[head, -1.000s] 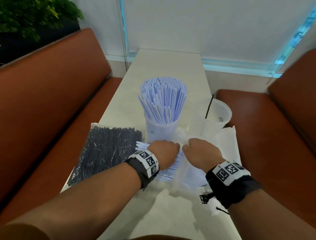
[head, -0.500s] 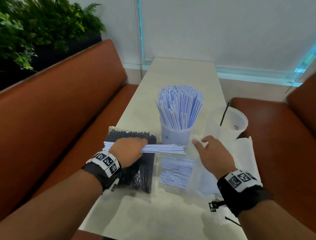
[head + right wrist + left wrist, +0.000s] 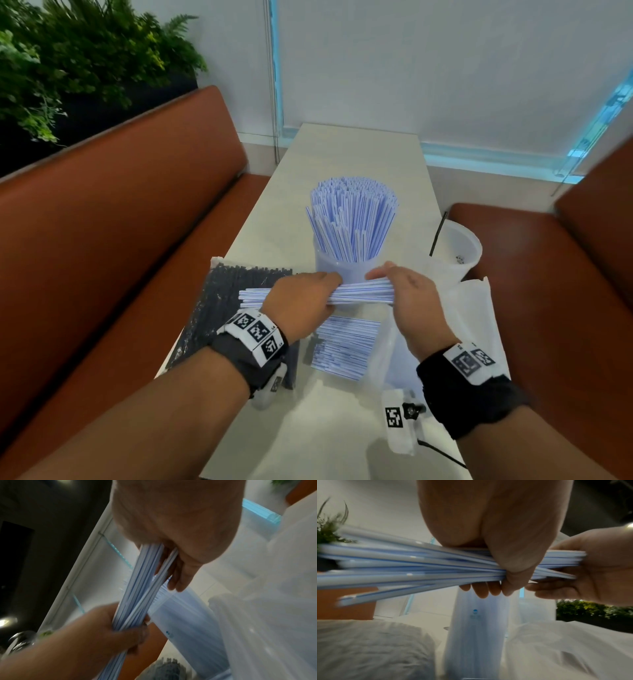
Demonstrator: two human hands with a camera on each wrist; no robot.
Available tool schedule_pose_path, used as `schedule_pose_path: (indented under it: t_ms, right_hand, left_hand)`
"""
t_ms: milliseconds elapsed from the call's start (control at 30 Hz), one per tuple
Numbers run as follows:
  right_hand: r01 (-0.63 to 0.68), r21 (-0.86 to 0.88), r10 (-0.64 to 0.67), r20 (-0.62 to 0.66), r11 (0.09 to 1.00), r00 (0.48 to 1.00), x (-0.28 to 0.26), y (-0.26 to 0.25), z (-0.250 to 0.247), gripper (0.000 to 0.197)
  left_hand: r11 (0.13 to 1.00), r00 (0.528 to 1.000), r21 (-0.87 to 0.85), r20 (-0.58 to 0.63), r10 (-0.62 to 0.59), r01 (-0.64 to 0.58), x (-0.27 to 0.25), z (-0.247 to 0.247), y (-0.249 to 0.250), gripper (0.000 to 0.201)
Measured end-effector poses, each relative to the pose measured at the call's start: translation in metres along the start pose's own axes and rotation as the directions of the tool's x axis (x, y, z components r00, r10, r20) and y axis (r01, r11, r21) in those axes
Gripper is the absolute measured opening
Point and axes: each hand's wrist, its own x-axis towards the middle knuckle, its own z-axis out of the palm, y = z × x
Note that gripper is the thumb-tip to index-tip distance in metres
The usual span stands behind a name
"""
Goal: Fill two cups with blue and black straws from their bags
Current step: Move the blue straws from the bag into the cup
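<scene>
My left hand (image 3: pixel 305 296) grips a bundle of blue-striped straws (image 3: pixel 359 294) around its middle and holds it level above the table. The right hand (image 3: pixel 406 291) closes over the bundle's right end, thumb on top. In the left wrist view my fingers (image 3: pixel 481 589) curl under the bundle (image 3: pixel 419 563). Just behind stands a cup (image 3: pixel 337 269) packed with upright blue straws (image 3: pixel 354 219). A second cup (image 3: pixel 460 246) at the right holds one black straw (image 3: pixel 438 233). The bag of black straws (image 3: pixel 229 301) lies at the left. More blue straws (image 3: pixel 346 342) lie in a clear bag (image 3: pixel 385 346) under my hands.
The narrow pale table (image 3: pixel 342 157) runs away from me between two brown bench seats (image 3: pixel 120 240) and ends at a wall. A white plastic sheet (image 3: pixel 476 308) lies at the right near the second cup. Plants (image 3: pixel 85 58) stand behind the left bench.
My left hand lifted a bundle of blue straws out to the left, then brought it back in front of the full cup. The right hand, open half a second ago, now holds its right end.
</scene>
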Motion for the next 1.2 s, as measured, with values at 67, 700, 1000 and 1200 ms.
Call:
schedule_pose_path:
  t_ms: [67, 700, 1000, 1200]
  right_hand:
    - [-0.011, -0.085, 0.014, 0.039, 0.996, 0.999, -0.005, 0.003, 0.007, 0.039]
    - [-0.532, 0.597, 0.496, 0.244, 0.601, 0.833, -0.006, -0.002, 0.016, 0.074]
    - [-0.525, 0.604, 0.449, 0.289, 0.6, 0.846, -0.004, -0.002, 0.013, 0.067]
    - [-0.11, 0.222, 0.068, 0.188, 0.969, 0.98, -0.008, -0.013, 0.018, 0.03]
  left_hand:
    - [1.0, 1.0, -0.007, -0.004, 0.03, -0.03, 0.003, 0.003, 0.017, 0.025]
    - [-0.116, 0.731, -0.913, -0.231, -0.643, -0.391, 0.041, -0.093, 0.041, 0.016]
    - [-0.227, 0.728, -0.911, -0.105, -0.678, -0.343, 0.047, -0.076, 0.047, 0.024]
    - [-0.217, 0.707, -0.933, -0.054, -0.705, -0.288, 0.047, -0.073, 0.041, 0.017]
